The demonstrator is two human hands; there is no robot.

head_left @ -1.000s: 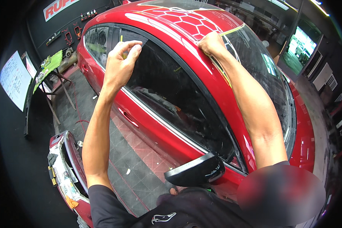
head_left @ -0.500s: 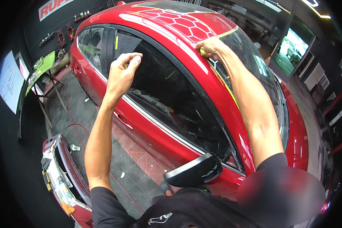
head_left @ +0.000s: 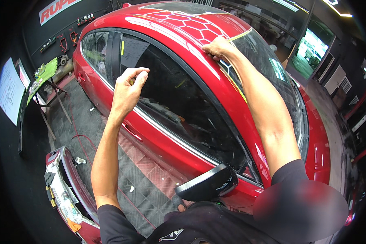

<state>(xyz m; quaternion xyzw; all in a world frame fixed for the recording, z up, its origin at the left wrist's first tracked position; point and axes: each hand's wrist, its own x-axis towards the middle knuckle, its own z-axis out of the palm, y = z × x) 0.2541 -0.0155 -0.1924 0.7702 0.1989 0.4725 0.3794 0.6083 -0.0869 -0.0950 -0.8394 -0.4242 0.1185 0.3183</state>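
Observation:
A glossy red car stands side-on before me, its roof edge curving from upper left to lower right. On that edge, at the top of the windshield, my right hand is closed with its fingers pressed down; what it grips is hidden now. My left hand hovers in front of the dark side window, curled with thumb and forefinger together. A small yellowish bit shows inside its fingers, too little to name. Yellow masking tape borders the roof, which carries a white hexagon pattern.
The black side mirror juts out low, close to my body. At lower left lies a detached red bumper with paper on it. A folding stand holds a green cloth, beside a white board. A red hose runs across the tiled floor.
My right hand has slid slightly left along the roof edge and turned, so the yellow-green thing seen in it before is now hidden. My left hand has dropped a little.

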